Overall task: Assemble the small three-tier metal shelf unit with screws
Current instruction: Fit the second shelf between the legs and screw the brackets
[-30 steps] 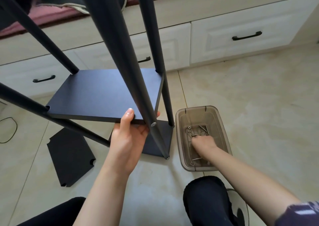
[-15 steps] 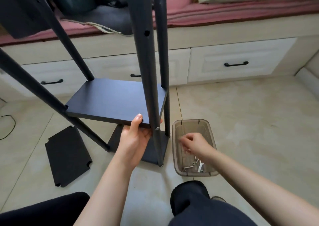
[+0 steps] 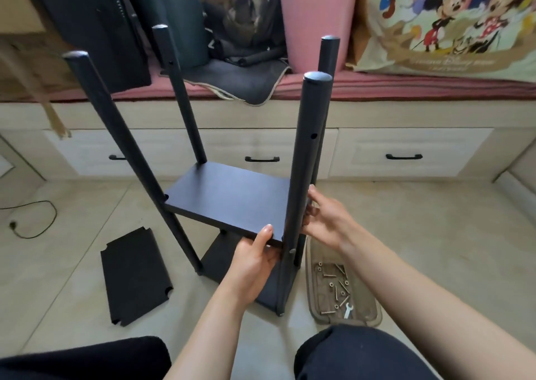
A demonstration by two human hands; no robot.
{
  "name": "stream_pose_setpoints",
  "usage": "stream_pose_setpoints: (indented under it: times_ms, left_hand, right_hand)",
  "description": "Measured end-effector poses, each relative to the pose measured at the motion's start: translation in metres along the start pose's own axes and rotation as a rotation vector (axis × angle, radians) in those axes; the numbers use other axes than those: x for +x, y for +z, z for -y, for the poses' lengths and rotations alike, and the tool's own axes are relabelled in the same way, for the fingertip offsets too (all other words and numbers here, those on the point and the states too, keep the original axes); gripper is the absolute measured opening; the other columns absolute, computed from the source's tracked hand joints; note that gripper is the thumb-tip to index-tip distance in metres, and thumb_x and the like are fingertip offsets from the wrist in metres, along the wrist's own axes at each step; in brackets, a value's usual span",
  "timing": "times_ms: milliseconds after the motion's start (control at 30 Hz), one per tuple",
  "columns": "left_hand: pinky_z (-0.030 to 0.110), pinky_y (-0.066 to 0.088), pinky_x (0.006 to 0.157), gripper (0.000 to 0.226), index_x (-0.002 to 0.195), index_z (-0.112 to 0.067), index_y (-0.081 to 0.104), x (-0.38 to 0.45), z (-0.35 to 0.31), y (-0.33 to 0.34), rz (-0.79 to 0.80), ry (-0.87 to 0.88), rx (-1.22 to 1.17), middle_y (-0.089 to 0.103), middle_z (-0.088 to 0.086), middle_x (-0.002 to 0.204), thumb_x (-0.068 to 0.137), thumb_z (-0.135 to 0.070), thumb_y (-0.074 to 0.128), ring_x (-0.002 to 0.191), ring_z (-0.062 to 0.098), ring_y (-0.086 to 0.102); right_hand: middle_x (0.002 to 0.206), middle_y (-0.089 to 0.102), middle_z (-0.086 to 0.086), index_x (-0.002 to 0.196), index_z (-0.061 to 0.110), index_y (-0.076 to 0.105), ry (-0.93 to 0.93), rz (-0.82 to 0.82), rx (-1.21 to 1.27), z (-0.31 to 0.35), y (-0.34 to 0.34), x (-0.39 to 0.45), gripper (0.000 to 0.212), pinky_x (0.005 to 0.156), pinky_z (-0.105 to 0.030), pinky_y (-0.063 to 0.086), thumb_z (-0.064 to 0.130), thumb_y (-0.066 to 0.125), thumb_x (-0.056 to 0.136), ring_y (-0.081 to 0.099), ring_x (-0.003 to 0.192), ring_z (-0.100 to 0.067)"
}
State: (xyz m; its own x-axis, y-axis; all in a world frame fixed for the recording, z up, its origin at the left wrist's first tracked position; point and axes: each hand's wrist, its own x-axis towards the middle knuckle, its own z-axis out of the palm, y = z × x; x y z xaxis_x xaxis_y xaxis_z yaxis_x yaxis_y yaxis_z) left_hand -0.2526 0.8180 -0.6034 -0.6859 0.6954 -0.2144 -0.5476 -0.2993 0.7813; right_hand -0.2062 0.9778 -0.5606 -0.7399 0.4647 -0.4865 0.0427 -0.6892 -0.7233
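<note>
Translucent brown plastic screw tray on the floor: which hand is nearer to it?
Right. The right hand is at the near post just above the tray; the left hand holds the shelf edge beyond that post.

Single head-worn view, wide-angle, facing forward and down, close over shelf unit (image 3: 232, 205) on floor (image 3: 420, 249)

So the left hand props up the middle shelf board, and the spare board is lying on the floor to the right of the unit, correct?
Not quite. The head view shows the spare board lying on the floor to the left of the unit, not the right. The left hand does prop up the middle shelf board.
</note>
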Motion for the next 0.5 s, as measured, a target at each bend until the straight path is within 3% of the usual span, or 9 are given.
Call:
stream_pose_setpoints:
  times_ms: [100, 233, 300, 367, 433, 500]
  left_hand:
    - [0.034, 0.057, 0.088, 0.037, 0.136, -0.007, 0.056, -0.002, -0.003, -0.003, -0.008, -0.034, 0.024, 0.065, 0.019, 0.131, 0.102, -0.02, 0.057, 0.12, 0.035, 0.064]
    - [0.041, 0.059, 0.091, 0.034, 0.132, -0.007, 0.059, -0.008, -0.008, -0.002, -0.054, -0.047, 0.141, 0.07, 0.017, 0.122, 0.1, -0.02, 0.061, 0.112, 0.036, 0.069]
    - [0.042, 0.059, 0.092, 0.038, 0.131, -0.009, 0.057, -0.012, -0.013, 0.003, -0.172, -0.037, 0.219, 0.073, 0.013, 0.117, 0.096, -0.021, 0.067, 0.105, 0.032, 0.072]
    - [0.039, 0.059, 0.088, 0.046, 0.127, -0.012, 0.05, -0.016, -0.017, 0.005, -0.415, -0.013, 0.281, 0.07, 0.005, 0.111, 0.09, -0.025, 0.075, 0.096, 0.026, 0.072]
    - [0.034, 0.053, 0.082, 0.049, 0.122, -0.022, 0.042, -0.025, -0.022, 0.005, -0.689, 0.129, 0.411, 0.054, -0.003, 0.099, 0.088, -0.03, 0.076, 0.09, 0.021, 0.061]
    - [0.028, 0.045, 0.077, 0.046, 0.117, -0.033, 0.043, -0.036, -0.03, 0.007, -0.701, 0.441, 0.694, 0.047, -0.008, 0.095, 0.085, -0.027, 0.076, 0.09, 0.016, 0.052]
  right_hand:
    - [0.117, 0.059, -0.018, 0.127, -0.003, 0.056, -0.024, -0.024, -0.096, -0.004, 0.005, 0.002, 0.045, 0.069, -0.043, 0.055, 0.033, 0.055, 0.1, 0.063, 0.095, -0.032]
    - [0.129, 0.057, -0.023, 0.131, -0.004, 0.054, -0.077, -0.034, -0.133, -0.009, 0.005, 0.002, 0.046, 0.064, -0.039, 0.055, 0.032, 0.053, 0.102, 0.062, 0.098, -0.031]
    - [0.132, 0.056, -0.023, 0.129, -0.005, 0.054, -0.09, -0.031, -0.115, -0.011, 0.002, 0.003, 0.047, 0.065, -0.039, 0.056, 0.033, 0.053, 0.101, 0.062, 0.103, -0.033]
    - [0.125, 0.058, -0.022, 0.121, -0.003, 0.058, -0.092, -0.025, -0.078, -0.012, 0.0, 0.004, 0.041, 0.065, -0.04, 0.057, 0.033, 0.055, 0.101, 0.063, 0.098, -0.032]
    - [0.113, 0.06, -0.017, 0.11, 0.009, 0.062, -0.09, -0.014, -0.043, -0.012, -0.003, 0.004, 0.026, 0.064, -0.041, 0.057, 0.032, 0.056, 0.1, 0.064, 0.09, -0.028]
    - [0.101, 0.061, -0.012, 0.099, 0.013, 0.063, -0.089, -0.003, -0.025, -0.012, -0.005, 0.005, 0.019, 0.06, -0.038, 0.056, 0.031, 0.056, 0.1, 0.066, 0.08, -0.024]
